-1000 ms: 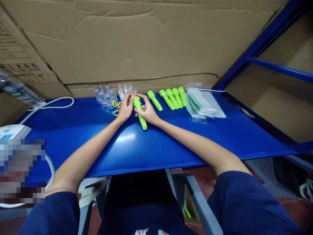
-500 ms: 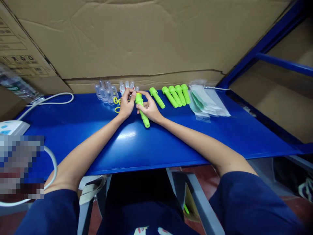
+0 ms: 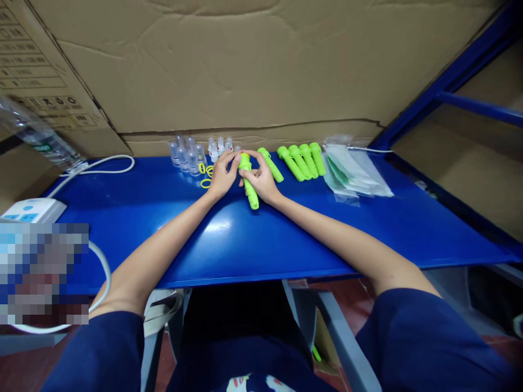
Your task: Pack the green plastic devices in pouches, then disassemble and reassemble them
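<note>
A lime-green toy flashlight body (image 3: 252,197) tilts between my hands, its tail toward me. My right hand (image 3: 263,182) is closed around its upper part, forefinger curved over the head. My left hand (image 3: 223,174) pinches at the yellow ring (image 3: 244,156) on the head, its thumb against the rim. Loose yellow rings (image 3: 206,183) lie just left of my left hand. Behind them stand several clear plastic caps (image 3: 193,162) and smaller clear pieces with white bases (image 3: 221,145). Another green flashlight body (image 3: 270,165) lies right behind my right hand.
Several more green flashlight bodies (image 3: 301,162) lie in a row on the blue table (image 3: 253,247). Right of them is a stack of clear plastic bags (image 3: 359,171). A power strip (image 3: 35,209) with a white cable sits at left. Cardboard (image 3: 253,71) walls the back.
The view has shifted slightly, so everything sits a little further right. My hands keep the same hold on the flashlight body, with fingers still at the yellow ring.
</note>
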